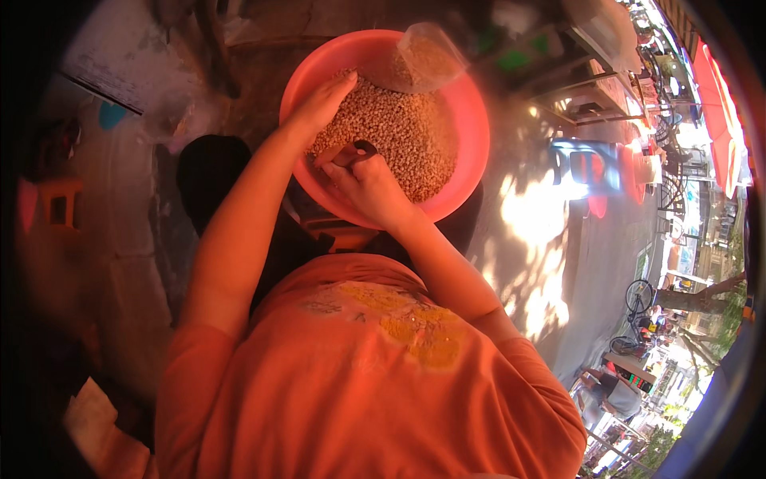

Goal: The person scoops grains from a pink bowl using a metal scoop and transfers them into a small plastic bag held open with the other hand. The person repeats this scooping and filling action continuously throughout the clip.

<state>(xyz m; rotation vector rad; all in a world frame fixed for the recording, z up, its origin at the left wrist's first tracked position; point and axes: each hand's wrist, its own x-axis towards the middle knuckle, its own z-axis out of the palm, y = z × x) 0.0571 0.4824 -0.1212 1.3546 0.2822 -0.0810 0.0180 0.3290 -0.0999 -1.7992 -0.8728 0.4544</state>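
Note:
A round pink plastic basin (476,132) rests at my lap, holding a heap of small pale brown kernels or beans (407,132). My left hand (329,105) lies over the basin's left rim with its fingers stretched forward over the heap; whether anything is under the palm is hidden. Lower down, inside the near left part of the basin, my right hand (359,173) is closed around a dark, curved object (361,148) that I cannot identify. A clear plastic container (434,57), with similar bits showing in it, leans on the far right rim and heap.
A small orange stool (60,200) stands at the far left. Off to the right are a light blue plastic stool (589,167), a table frame (598,90), and further away a bicycle (634,317) and a bent-over person (610,392). Sunlit pavement (532,239) lies right of the basin.

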